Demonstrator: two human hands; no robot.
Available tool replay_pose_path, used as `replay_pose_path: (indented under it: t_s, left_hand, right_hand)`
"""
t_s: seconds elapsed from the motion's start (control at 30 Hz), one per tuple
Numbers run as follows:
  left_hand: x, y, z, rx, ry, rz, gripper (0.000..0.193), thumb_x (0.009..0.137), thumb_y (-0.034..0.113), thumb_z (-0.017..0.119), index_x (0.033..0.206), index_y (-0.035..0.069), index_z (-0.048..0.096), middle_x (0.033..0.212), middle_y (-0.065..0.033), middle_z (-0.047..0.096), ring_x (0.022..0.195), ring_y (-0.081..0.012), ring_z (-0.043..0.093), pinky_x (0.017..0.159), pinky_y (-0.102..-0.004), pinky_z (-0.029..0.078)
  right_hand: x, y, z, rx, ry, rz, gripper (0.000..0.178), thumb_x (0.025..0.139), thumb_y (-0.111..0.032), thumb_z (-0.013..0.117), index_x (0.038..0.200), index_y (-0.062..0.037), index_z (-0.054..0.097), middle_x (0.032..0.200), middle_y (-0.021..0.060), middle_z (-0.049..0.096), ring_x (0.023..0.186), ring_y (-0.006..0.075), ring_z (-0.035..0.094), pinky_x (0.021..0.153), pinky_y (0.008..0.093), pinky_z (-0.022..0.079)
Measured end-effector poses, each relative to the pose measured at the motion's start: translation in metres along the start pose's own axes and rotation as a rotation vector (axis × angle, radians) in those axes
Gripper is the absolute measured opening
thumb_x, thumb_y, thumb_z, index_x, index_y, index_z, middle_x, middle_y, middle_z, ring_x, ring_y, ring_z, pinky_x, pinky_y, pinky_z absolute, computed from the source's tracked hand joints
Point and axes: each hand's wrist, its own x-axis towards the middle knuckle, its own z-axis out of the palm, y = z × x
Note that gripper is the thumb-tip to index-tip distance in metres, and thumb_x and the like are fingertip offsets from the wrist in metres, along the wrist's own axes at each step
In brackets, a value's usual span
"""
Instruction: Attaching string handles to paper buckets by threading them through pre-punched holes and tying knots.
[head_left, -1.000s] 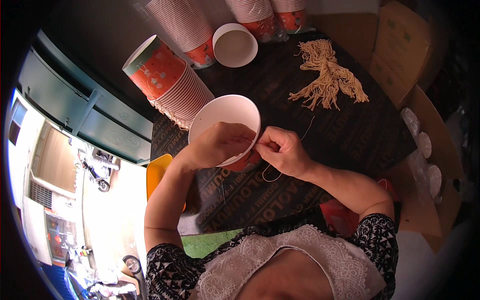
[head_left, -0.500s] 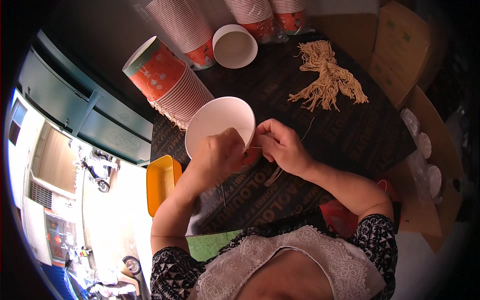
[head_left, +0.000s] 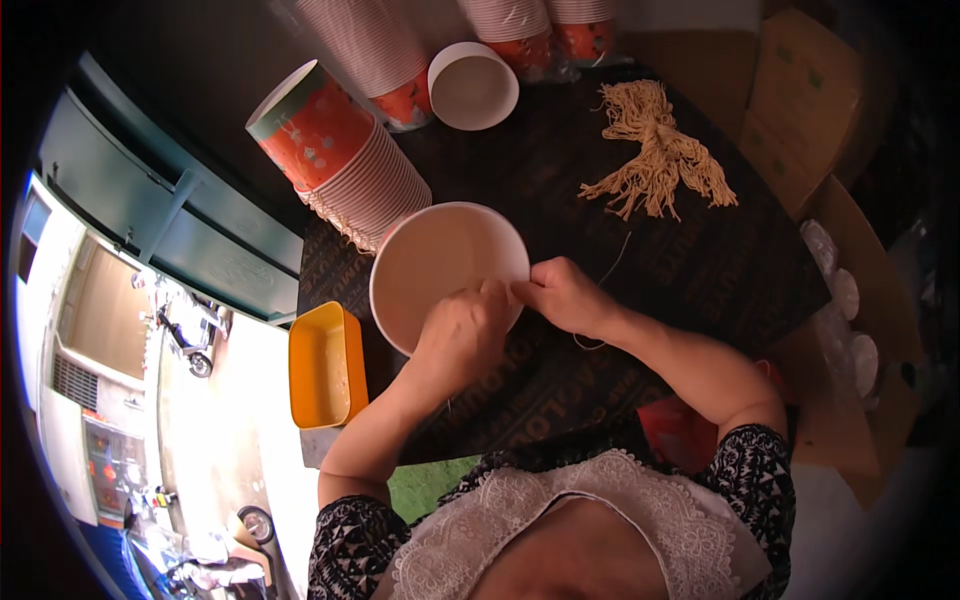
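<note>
A white-lined paper bucket [head_left: 425,250] is tipped with its mouth toward me. My left hand [head_left: 466,332] is closed at its near right rim, the fingertips reaching over the inside; what they pinch is hidden. At the right rim, my right hand [head_left: 568,294] is closed, thumb and fingers pinched together around a thin string. The string [head_left: 620,256] shows beyond my right wrist and loops out again on its near side. The two hands are close together, almost touching at the rim.
Left of the bucket lies a stack of red-and-green paper buckets [head_left: 330,150], with strings hanging along it. Another bucket [head_left: 473,92] and plastic-wrapped stacks stand behind. A bundle of beige strings [head_left: 660,150] lies far right. A yellow bin [head_left: 328,365] sits at the table's left edge; cardboard boxes [head_left: 800,90] stand right.
The bucket's mouth has turned more toward me. My left hand has moved right and down along the rim. My right hand has shifted slightly right, its fingers now closer together.
</note>
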Motion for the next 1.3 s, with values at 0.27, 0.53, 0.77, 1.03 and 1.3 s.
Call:
replay_pose_path:
  t_s: [0.27,0.53,0.77,1.03,1.3]
  left_hand:
    - [-0.001,-0.051,0.048,0.035,-0.088,-0.265,0.014,0.084,0.01,0.056,0.08,-0.003,0.06,0.078,-0.025,0.061,0.075,-0.0421,0.061,0.068,-0.047,0.049]
    - [0.005,-0.073,0.07,-0.216,0.225,-0.212,0.011,0.076,0.006,0.059,0.079,-0.004,0.063,0.081,-0.0265,0.06,0.078,-0.0419,0.061,0.069,-0.0473,0.048]
    - [-0.006,-0.09,0.072,-0.623,0.407,-0.282,0.007,0.073,0.001,0.06,0.078,-0.003,0.061,0.084,-0.0164,0.06,0.077,-0.0302,0.06,0.07,-0.0357,0.048]
    - [-0.002,-0.096,0.066,-0.709,0.343,-0.18,0.006,0.077,0.003,0.059,0.079,-0.002,0.06,0.08,-0.01,0.06,0.07,-0.0175,0.058,0.063,-0.0287,0.046]
    - [0.01,-0.088,0.05,-0.895,0.073,-0.461,0.016,0.089,0.011,0.054,0.084,-0.004,0.06,0.067,-0.0073,0.059,0.053,-0.0128,0.055,0.051,-0.0262,0.043]
  right_hand:
    - [0.017,0.006,0.01,-0.678,0.198,-0.111,0.032,0.086,-0.031,0.064,0.075,-0.0008,0.069,0.07,0.019,0.065,0.065,0.037,0.064,0.058,0.0433,0.051]
    - [0.042,0.017,0.033,-1.181,0.144,-0.416,0.014,0.081,-0.012,0.056,0.072,-0.0073,0.065,0.072,0.0155,0.068,0.066,0.0274,0.069,0.053,0.0371,0.054]
    - [0.043,0.013,0.032,-1.111,-0.009,-0.431,0.02,0.082,-0.008,0.053,0.1,-0.0079,0.062,0.067,0.0119,0.067,0.063,0.0268,0.068,0.053,0.0382,0.054]
    - [0.048,0.006,0.029,-1.009,-0.069,-0.352,0.021,0.081,-0.006,0.052,0.099,-0.0056,0.062,0.069,0.0173,0.066,0.067,0.0334,0.068,0.059,0.0433,0.054]
    - [0.041,0.009,0.021,-0.923,-0.083,-0.364,0.017,0.082,-0.008,0.051,0.094,-0.0026,0.062,0.07,0.0198,0.066,0.068,0.0372,0.066,0.061,0.0465,0.053]
